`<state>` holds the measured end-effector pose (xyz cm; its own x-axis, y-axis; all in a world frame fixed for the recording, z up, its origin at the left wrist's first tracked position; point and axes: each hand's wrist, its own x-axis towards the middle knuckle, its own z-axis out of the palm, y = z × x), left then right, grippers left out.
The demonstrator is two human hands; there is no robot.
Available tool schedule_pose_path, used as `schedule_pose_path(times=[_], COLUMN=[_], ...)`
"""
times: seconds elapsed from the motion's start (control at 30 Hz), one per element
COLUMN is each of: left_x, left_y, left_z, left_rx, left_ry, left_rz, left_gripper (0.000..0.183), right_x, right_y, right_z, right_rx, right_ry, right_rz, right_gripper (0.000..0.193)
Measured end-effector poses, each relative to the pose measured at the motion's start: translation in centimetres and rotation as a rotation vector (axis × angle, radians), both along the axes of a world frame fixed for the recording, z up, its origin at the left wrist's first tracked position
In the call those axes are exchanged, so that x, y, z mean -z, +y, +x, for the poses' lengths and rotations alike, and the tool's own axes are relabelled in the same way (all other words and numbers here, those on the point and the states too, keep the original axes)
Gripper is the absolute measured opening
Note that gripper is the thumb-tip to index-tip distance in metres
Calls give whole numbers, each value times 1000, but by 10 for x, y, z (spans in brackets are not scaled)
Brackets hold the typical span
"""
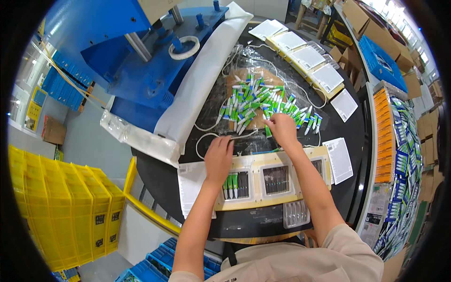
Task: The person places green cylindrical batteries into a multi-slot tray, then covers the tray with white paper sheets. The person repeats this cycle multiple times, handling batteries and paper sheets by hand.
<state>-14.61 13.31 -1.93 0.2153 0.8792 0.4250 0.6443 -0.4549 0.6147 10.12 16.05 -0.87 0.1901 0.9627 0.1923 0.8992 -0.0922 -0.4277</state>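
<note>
A pile of small green-and-white tubes [256,101] with blue bands lies on a brown sheet at the middle of the black round table [157,181]. At its near edge, my right hand [283,129] has its fingers closed on a green tube [268,131]. My left hand [219,157] is over the upper left of a cream frame [253,178], bent fingers slightly apart, with nothing visible in them. Several green tubes [230,184] with white ends stand in the frame's left window. Its middle window [276,180] shows dark slots, and my right forearm partly covers the right one.
A blue press machine [136,80] with a white padded edge [188,108] stands at left. White cards [338,160] lie beside the frame; another frame with cards [307,57] is at far right. A clear tray [296,215], white cords, yellow crates [66,202] and bagged packs [404,188] surround me.
</note>
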Motion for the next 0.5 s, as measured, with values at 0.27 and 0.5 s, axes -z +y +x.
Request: schedule_pose_path(times=[0.27,0.5], left_x=[26,-12], left_y=[89,5], left_z=[76,7], left_rx=[105,-45], left_ry=[614,-1], left_rz=[-8,-117], left_gripper=[26,18], right_x=[5,-24], right_y=[-24,-156], right_z=[1,-45], right_rx=[-137,-741], right_ry=[212,79], right_rz=[21,309], right_gripper=[20,32])
